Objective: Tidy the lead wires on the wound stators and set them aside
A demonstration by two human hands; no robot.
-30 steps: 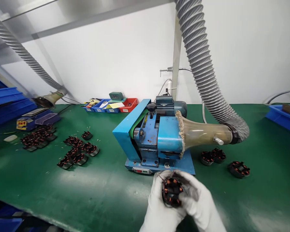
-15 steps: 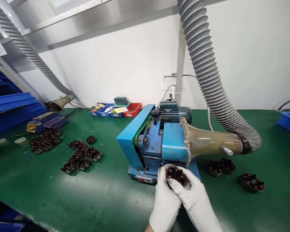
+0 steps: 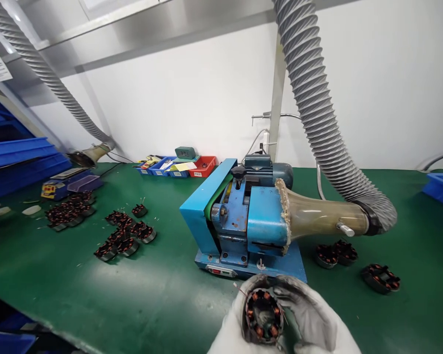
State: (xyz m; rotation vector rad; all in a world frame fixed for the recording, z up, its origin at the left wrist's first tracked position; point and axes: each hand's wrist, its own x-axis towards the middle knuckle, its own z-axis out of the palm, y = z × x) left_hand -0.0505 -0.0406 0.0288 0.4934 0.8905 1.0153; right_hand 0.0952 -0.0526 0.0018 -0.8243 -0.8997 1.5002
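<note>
Both my hands wear white gloves with grey, soiled fingertips, and both hold one round motor stator [image 3: 263, 316] with copper windings, low in the middle of the view. My left hand [image 3: 233, 329] wraps its left side. My right hand [image 3: 310, 319] curls round its right side and top. The stator's open face is turned toward me, and a thin wire sticks out at its upper left. Just behind it stands a blue bench machine [image 3: 239, 221] with a green belt. A clear funnel [image 3: 317, 216] on the machine's right joins a grey ribbed suction hose [image 3: 317, 108].
A green mat [image 3: 162, 290] covers the bench. Several stators lie in a loose group [image 3: 127, 233] at left, with another pile [image 3: 68, 212] further left. Three stators [image 3: 354, 263] lie right of the machine. Small blue and red bins [image 3: 180, 167] stand at the back, blue trays [image 3: 15, 162] at far left.
My hands have drawn the stator back from the machine's front slot toward me and turned its open face up to the camera.
</note>
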